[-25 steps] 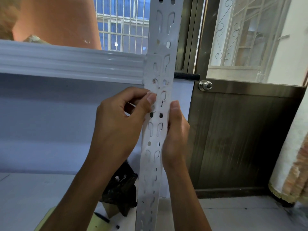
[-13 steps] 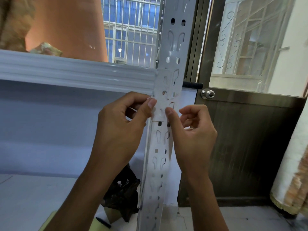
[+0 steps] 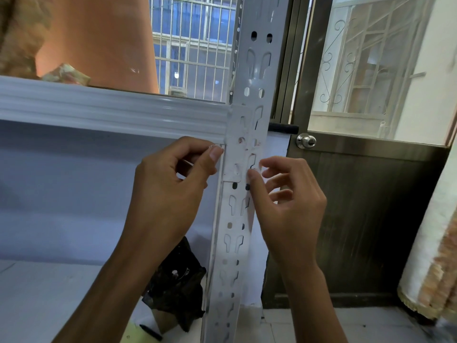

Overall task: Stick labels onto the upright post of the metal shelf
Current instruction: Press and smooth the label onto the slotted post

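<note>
Label is already sitting on the upright post, a whitish strip across its front face right under where the shelf beam joins the post from the left. You can see the post's slots showing through it.

Left hand is at the post's left edge, level with the label. Thumb and forefinger are clenched together in a pinch on the label's left end, and the other fingers are curled in behind them.

Right hand is at the post's right edge. One fingertip is down on the label's lower right corner and another hovers just beside the post's edge above it. The rest of its fingers are loosely bent and spread apart, gripping nothing. Honestly can't tell whether those two tips are nipping the label's edge or only pressing it flat.

Other stuff: a door knob just right of the post at about label height, and a crumpled black bag on the floor just left of the post's lower part.
</note>
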